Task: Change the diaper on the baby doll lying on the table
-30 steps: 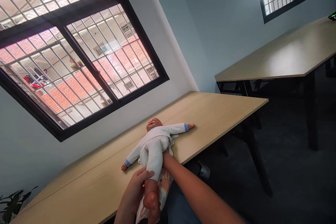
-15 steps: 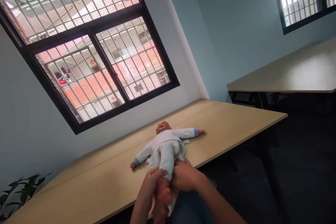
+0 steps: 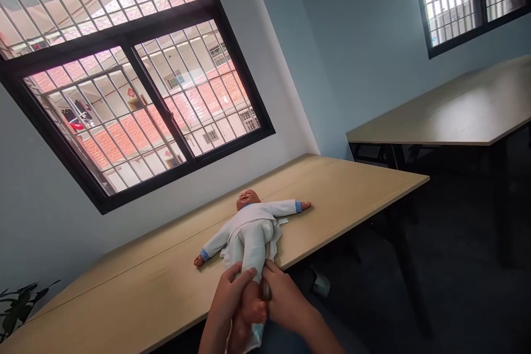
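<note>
White-clad doll (image 3: 251, 227) lying face-up at wooden table (image 3: 348, 188) near edge | left hand (image 3: 226, 301) and right hand (image 3: 286, 301) both clasping its bare lower legs | risk: legs overhanging, tugging could be dragging it off

Baby doll (image 3: 249, 227): white long-sleeved suit with blue cuffs, bare head and feet; lies face-up on the near edge of the wooden table, arms spread left and right, head far, legs overhanging the near edge
</note>
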